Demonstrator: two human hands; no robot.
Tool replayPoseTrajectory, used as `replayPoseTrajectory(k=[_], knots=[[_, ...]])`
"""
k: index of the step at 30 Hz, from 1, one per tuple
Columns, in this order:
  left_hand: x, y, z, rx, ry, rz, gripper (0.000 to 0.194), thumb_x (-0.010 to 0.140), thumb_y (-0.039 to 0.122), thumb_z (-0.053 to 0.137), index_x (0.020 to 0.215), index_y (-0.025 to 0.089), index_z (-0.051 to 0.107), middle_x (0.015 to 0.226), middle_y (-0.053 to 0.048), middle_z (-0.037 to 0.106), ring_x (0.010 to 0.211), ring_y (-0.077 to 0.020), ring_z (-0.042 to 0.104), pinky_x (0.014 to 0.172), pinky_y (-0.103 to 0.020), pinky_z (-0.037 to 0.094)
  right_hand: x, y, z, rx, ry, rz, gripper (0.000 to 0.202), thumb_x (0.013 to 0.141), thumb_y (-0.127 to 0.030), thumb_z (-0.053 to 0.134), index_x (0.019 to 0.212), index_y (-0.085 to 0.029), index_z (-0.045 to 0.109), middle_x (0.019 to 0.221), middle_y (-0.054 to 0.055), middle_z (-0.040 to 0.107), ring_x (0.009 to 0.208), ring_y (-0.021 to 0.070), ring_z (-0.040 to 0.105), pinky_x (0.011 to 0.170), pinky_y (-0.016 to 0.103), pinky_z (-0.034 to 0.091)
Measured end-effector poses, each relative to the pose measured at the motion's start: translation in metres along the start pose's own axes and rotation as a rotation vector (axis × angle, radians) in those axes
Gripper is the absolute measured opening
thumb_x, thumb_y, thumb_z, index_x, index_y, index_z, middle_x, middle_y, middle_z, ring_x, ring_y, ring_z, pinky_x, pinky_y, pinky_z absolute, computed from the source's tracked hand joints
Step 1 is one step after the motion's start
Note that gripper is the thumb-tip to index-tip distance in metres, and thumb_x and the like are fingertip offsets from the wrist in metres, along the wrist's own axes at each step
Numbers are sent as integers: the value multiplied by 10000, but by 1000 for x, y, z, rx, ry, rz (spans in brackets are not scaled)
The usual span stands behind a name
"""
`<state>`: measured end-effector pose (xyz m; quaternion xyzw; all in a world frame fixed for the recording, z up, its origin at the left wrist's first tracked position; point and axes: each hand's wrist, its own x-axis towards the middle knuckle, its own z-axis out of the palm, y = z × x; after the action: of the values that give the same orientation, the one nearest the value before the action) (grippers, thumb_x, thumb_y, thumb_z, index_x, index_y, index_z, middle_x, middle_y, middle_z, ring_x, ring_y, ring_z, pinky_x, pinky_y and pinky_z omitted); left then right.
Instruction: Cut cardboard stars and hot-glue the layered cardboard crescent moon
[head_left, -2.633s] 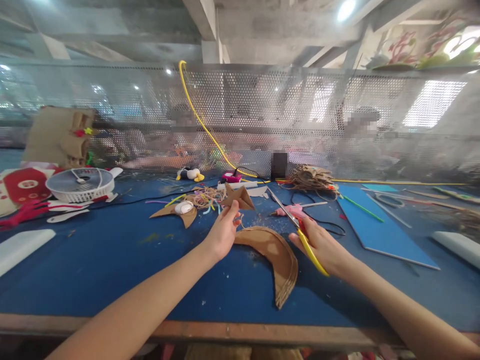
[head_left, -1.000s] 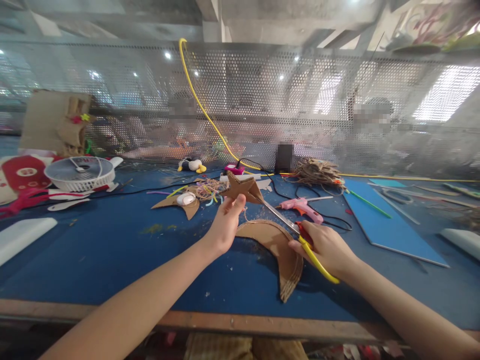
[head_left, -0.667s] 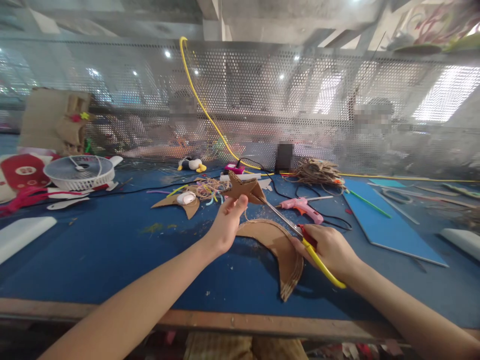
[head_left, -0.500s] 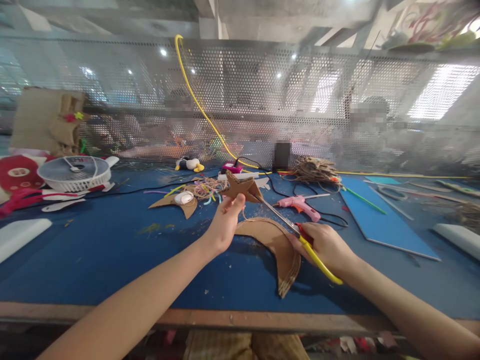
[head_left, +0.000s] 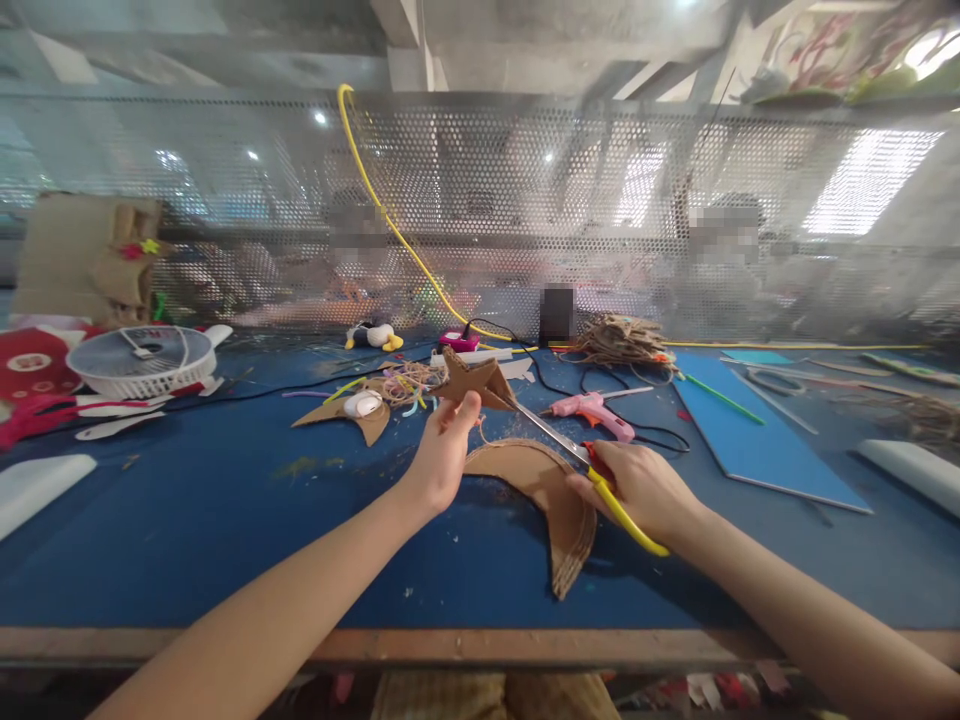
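My left hand (head_left: 442,450) pinches a brown cardboard star (head_left: 471,378) above the table, thumb on its near face. A second cardboard piece (head_left: 496,392) shows just behind the star's right side. My right hand (head_left: 637,485) is closed round a pair of scissors (head_left: 555,432) with yellow and red handles. The scissors' tips meet the cardboard at the star's right; whether they are cutting into it I cannot tell. Below both hands a crescent moon of layered cardboard (head_left: 544,480) lies on the blue table (head_left: 225,540), with a thin string near its upper end.
A pink glue gun (head_left: 596,412) with a black cord lies beyond my right hand. Left of the star are cardboard scraps (head_left: 330,420) and tangled strings. A blue board (head_left: 757,445) lies right, a white round basket (head_left: 142,362) left. Twine (head_left: 619,342) sits by the perforated screen (head_left: 480,200).
The whole view has shifted slightly. The scissors' yellow handle has come a little nearer to the red one. Both hands keep their grips, and the star and moon stay much the same.
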<state>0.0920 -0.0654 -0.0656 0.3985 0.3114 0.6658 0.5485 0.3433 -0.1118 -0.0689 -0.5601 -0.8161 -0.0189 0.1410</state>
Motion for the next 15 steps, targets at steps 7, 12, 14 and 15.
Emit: replayPoseTrajectory(k=[7,12,14,15], knots=[[0,0,-3,45,-9,14,405,648,574,873,738,227,685,802,-4,657,817,-172,556,833,-303,399,0,-2,-6,-67,-118,24,433,936,-643,434,780,-241,458,753,79,666,646,248,597,568,310,227],[-2,-5,-6,62,0,-11,439,654,571,872,671,209,623,708,22,581,746,-148,521,803,-301,393,-1,-2,-7,-62,-107,5,465,948,-665,408,803,-231,491,781,87,677,662,246,610,575,309,237],[-2,-6,-8,74,4,-14,460,652,580,870,663,207,601,695,25,563,737,-146,517,801,-303,397,-1,-1,-6,-45,-86,-10,470,959,-659,389,785,-232,481,756,80,662,645,233,596,576,309,247],[-1,-7,-8,83,2,-11,468,653,584,867,661,206,590,692,24,561,735,-148,520,804,-306,401,-1,-1,-5,-32,-75,-20,472,963,-656,382,770,-234,469,741,75,651,633,225,583,575,309,253]])
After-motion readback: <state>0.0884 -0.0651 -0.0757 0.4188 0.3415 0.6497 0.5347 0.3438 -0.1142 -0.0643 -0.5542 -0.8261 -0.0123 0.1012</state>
